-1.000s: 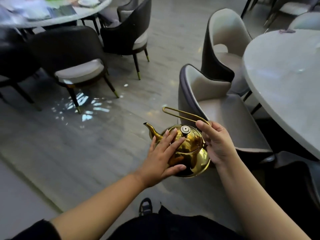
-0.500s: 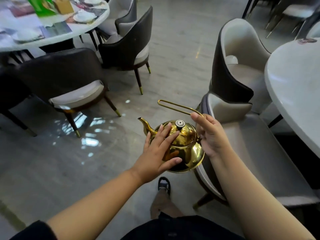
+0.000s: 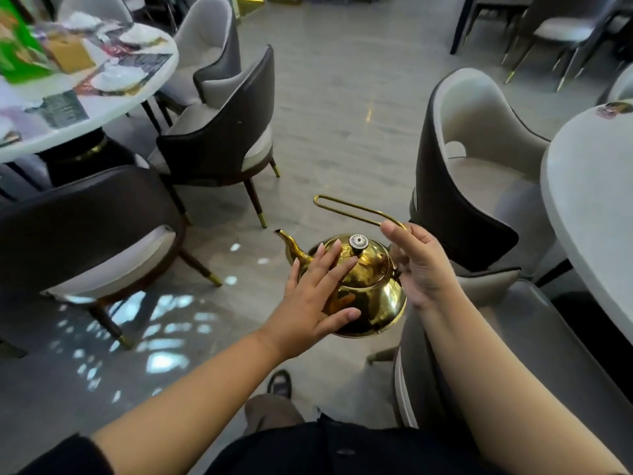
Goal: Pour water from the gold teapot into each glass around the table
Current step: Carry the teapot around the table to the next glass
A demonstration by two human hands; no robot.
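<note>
A shiny gold teapot (image 3: 371, 286) with a silver lid knob and a long wire handle hangs in mid-air over the floor, spout pointing left. My right hand (image 3: 419, 265) grips the base of the wire handle at the pot's right side. My left hand (image 3: 313, 296) lies flat against the pot's left flank, fingers spread up to the lid, thumb under the belly. No glasses can be made out; the set table (image 3: 102, 108) at the upper left is blurred.
Dark-backed chairs (image 3: 222, 138) ring the set table, which holds white plates and papers. Another white round table (image 3: 589, 200) sits at the right with two chairs (image 3: 479, 159) beside it. Grey floor runs between the two tables. My foot shows below.
The view has swung and advanced toward the upper-left table, which now shows more. Both hands keep the same hold on the teapot.
</note>
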